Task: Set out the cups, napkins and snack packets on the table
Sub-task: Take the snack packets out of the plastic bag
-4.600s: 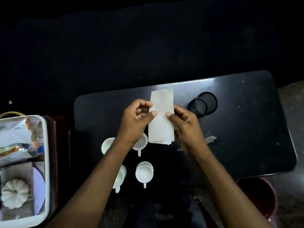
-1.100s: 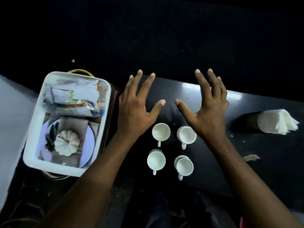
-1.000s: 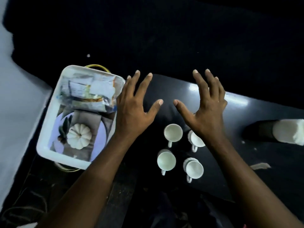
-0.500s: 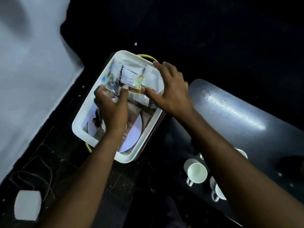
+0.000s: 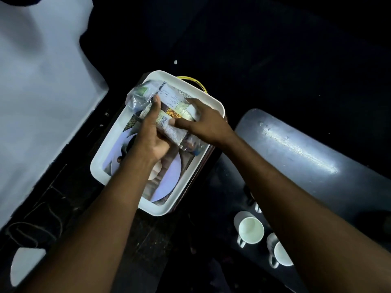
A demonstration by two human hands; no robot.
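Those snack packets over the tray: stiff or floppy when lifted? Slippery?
Probably floppy: the snack packets sag and crumple between the left hand and right hand. Likely slippery, since the clear film looks glossy. Seemingly light, as fingertips alone hold them above the tray.

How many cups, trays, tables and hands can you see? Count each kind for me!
Cups: 2 in plain view, a white cup and a second white cup; others may hide behind the arm
Trays: 1, the white tray
Tables: 1, the dark table
Hands: 2, left hand and right hand, both gripping the snack packets
Total: 6
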